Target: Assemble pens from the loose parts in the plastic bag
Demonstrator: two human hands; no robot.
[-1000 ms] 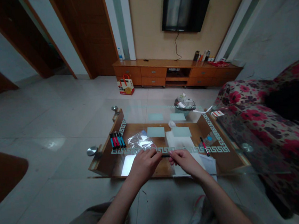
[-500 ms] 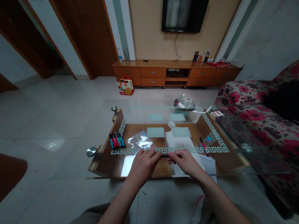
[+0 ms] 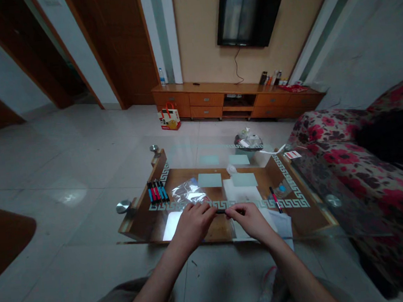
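Observation:
Between my hands, over the near part of the glass coffee table, is a thin dark pen, level and mostly covered by fingers. My left hand is closed on one end of it. The other end is pinched by my right hand. On the left of the glass lies a row of several blue and red pens with black ends. A crumpled clear plastic bag is just beyond my left hand. To the right, a single red and black pen lies by itself.
White paper lies under the glass near my right hand, and a clear bottle with a blue cap beside it. A filled waste basket stands past the table's far edge. A flowered sofa borders the right side.
My hands stay nearly in place with the pen between them. My right hand has shifted very slightly left, and its fingers look more tucked in. The view tilts a little.

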